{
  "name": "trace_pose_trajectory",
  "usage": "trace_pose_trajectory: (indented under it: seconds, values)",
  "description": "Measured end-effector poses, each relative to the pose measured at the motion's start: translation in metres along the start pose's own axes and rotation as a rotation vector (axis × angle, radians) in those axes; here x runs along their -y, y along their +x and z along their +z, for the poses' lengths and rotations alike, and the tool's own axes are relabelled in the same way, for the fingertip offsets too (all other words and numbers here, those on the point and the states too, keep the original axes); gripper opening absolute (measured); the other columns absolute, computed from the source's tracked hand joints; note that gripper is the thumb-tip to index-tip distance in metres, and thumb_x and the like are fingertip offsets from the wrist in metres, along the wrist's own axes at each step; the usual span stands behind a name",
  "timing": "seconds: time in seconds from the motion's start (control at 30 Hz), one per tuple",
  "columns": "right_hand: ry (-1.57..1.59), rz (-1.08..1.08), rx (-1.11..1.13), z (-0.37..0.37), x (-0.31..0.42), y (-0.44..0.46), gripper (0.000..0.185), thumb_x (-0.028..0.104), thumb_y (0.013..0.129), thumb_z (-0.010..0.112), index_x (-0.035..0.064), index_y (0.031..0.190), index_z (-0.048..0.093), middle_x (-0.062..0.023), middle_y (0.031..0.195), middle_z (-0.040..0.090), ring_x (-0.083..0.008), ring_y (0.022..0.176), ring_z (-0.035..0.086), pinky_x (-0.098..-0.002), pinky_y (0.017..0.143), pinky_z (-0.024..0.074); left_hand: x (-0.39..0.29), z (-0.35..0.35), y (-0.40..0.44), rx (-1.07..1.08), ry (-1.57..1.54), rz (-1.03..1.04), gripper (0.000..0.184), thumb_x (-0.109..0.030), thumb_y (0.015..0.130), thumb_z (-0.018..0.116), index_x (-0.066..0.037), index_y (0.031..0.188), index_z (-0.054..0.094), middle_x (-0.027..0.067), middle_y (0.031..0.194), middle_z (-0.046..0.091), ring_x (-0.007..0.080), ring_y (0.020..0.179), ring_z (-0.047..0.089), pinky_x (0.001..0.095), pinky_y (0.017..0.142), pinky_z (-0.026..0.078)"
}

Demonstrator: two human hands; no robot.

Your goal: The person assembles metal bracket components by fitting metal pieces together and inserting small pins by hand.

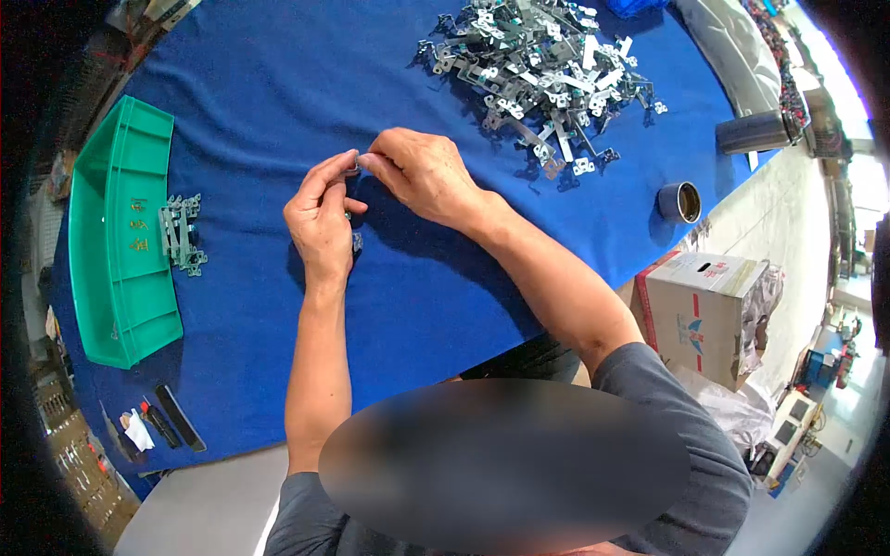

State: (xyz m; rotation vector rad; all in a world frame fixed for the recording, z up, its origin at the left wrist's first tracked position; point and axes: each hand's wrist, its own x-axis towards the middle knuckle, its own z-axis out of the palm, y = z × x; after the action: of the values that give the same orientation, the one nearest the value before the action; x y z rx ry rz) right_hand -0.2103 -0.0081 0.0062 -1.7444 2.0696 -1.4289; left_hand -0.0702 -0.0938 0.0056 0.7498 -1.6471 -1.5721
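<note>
Over the blue cloth [417,306], my left hand [322,222] is closed around a small metal part [356,243], whose lower end shows beside the palm. The fingertips of my right hand [422,176] pinch at the upper end of the same part, touching the tips of my left fingers. Most of the part is hidden by my fingers. A large heap of metal brackets [556,79] lies beyond my right hand. To the left, a small stack of similar brackets [182,233] sits against a green tray [144,232].
Dark tools [178,417] and a white scrap lie at the lower left. At the right edge are a metal cup [680,202] and a dark cylinder [753,132]. A cardboard box [697,310] stands beside the table.
</note>
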Motion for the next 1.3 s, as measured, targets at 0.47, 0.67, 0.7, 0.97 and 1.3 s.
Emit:
trace_pose_trajectory:
  seconds: [0.47, 0.67, 0.7, 0.97, 1.3]
  values:
    - [-0.042, -0.003, 0.004, 0.0014, 0.001, 0.001, 0.017, 0.017, 0.09, 0.068, 0.0021, 0.091, 0.059, -0.0136, 0.078, 0.062, -0.0312, 0.066, 0.064, -0.0409, 0.057, 0.0488, -0.0012, -0.0008, -0.0008, 0.009, 0.011, 0.005, 0.028, 0.006, 0.096, 0.048, 0.0, 0.112, 0.071, 0.0107, 0.114, 0.068, 0.0134, 0.094, 0.066, 0.0225, 0.062, 0.06]
    - [-0.004, 0.036, 0.003, -0.0008, 0.0051, 0.002, 0.017, 0.022, 0.091, 0.065, 0.0056, 0.091, 0.062, -0.0132, 0.081, 0.064, -0.0351, 0.071, 0.065, -0.0464, 0.06, 0.0505, -0.0014, -0.0001, -0.0012, 0.0, 0.019, 0.008, 0.028, 0.006, 0.095, 0.048, 0.002, 0.113, 0.07, 0.0119, 0.116, 0.068, 0.0153, 0.097, 0.066, 0.0228, 0.063, 0.058]
    - [0.002, 0.021, -0.013, -0.0004, 0.0049, 0.002, 0.017, 0.022, 0.091, 0.065, 0.0055, 0.091, 0.062, -0.013, 0.08, 0.063, -0.035, 0.07, 0.064, -0.0465, 0.06, 0.0505, -0.0005, -0.0002, -0.0012, -0.001, 0.018, 0.009, 0.028, 0.006, 0.095, 0.048, 0.002, 0.113, 0.07, 0.012, 0.116, 0.068, 0.0153, 0.098, 0.066, 0.0229, 0.063, 0.059]
    - [-0.044, 0.031, 0.042, -0.0014, 0.0034, 0.0007, 0.017, 0.019, 0.091, 0.066, 0.0029, 0.092, 0.062, -0.0143, 0.083, 0.065, -0.0333, 0.069, 0.065, -0.043, 0.059, 0.0505, -0.0022, 0.0006, -0.0018, -0.007, 0.007, 0.014, 0.029, 0.007, 0.094, 0.048, 0.002, 0.112, 0.071, 0.012, 0.117, 0.067, 0.0154, 0.098, 0.066, 0.0235, 0.064, 0.059]
    - [0.002, 0.021, 0.008, -0.0022, 0.0053, 0.0012, 0.013, 0.012, 0.09, 0.067, 0.0019, 0.093, 0.059, -0.0141, 0.082, 0.063, -0.0319, 0.069, 0.064, -0.0417, 0.058, 0.0487, -0.0003, 0.0006, -0.001, -0.024, -0.029, 0.012, 0.03, 0.009, 0.093, 0.047, 0.003, 0.11, 0.071, 0.0127, 0.118, 0.067, 0.0159, 0.097, 0.066, 0.0234, 0.065, 0.059]
